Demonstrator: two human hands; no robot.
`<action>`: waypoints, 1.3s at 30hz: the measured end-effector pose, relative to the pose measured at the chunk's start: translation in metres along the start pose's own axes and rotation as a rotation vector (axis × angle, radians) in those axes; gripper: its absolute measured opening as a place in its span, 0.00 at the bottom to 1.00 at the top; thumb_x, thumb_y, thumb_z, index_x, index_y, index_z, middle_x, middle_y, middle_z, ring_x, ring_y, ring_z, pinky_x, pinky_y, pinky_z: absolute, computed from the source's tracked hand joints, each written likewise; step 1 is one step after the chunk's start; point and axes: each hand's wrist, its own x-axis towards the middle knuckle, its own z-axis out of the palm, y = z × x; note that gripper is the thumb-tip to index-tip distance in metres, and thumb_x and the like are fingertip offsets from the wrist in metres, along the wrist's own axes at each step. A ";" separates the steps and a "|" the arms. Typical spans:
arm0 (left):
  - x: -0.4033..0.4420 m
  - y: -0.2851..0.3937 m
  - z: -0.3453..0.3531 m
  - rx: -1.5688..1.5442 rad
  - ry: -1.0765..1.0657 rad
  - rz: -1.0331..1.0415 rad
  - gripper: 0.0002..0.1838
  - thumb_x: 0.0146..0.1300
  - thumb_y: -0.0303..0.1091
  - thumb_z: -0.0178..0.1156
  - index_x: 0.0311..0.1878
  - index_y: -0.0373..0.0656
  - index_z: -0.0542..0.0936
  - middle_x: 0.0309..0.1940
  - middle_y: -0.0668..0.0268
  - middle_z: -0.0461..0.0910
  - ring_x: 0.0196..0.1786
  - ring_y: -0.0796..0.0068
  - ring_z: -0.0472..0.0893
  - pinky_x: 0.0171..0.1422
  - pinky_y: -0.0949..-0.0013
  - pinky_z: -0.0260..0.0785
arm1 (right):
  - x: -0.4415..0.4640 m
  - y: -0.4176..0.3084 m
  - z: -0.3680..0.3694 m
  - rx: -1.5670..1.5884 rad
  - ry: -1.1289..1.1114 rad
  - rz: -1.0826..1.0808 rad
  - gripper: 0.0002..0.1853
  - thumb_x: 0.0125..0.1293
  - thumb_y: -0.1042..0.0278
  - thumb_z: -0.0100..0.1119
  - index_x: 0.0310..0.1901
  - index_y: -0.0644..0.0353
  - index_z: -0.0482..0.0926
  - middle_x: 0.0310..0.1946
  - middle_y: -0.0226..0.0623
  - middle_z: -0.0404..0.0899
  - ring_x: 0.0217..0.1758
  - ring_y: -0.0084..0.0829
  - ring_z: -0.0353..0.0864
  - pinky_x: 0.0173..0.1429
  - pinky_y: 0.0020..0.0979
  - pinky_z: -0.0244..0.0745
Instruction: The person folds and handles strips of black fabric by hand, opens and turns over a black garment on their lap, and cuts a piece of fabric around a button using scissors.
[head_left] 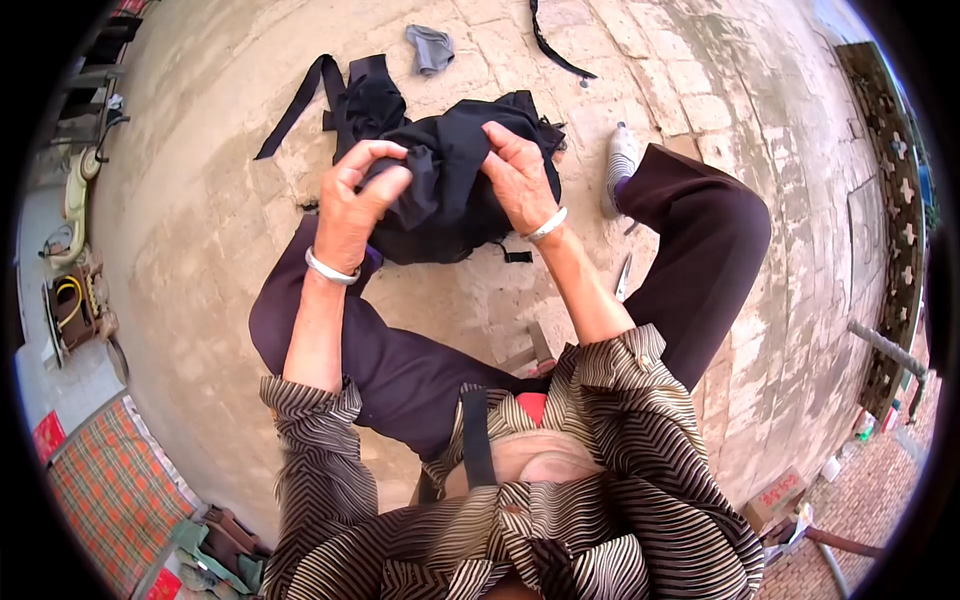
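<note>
In front of me a bundle of black cloth is lifted a little between my knees; its exact kind I cannot tell. My left hand is closed on a fold at its left side, thumb and forefinger bent over the fabric. At the upper right of the bundle, my right hand pinches another fold. A black strap stretches out on the ground at the bundle's far left. Close to my right leg, the metal blade of a tool shows; the rest is hidden.
A grey rag lies beyond the cloth, and a separate black strap lies farther right. My striped shoe rests on the worn brick ground. A scooter and a plaid cloth are at left, a cardboard box at lower right.
</note>
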 end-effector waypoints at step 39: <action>0.012 -0.031 -0.004 -0.756 0.176 -0.036 0.03 0.68 0.26 0.58 0.43 0.43 0.80 0.38 0.73 0.82 0.42 0.82 0.82 0.50 0.76 0.74 | -0.024 -0.020 0.020 -0.774 0.055 -0.309 0.12 0.57 0.66 0.68 0.38 0.61 0.77 0.34 0.41 0.77 0.41 0.43 0.78 0.47 0.41 0.71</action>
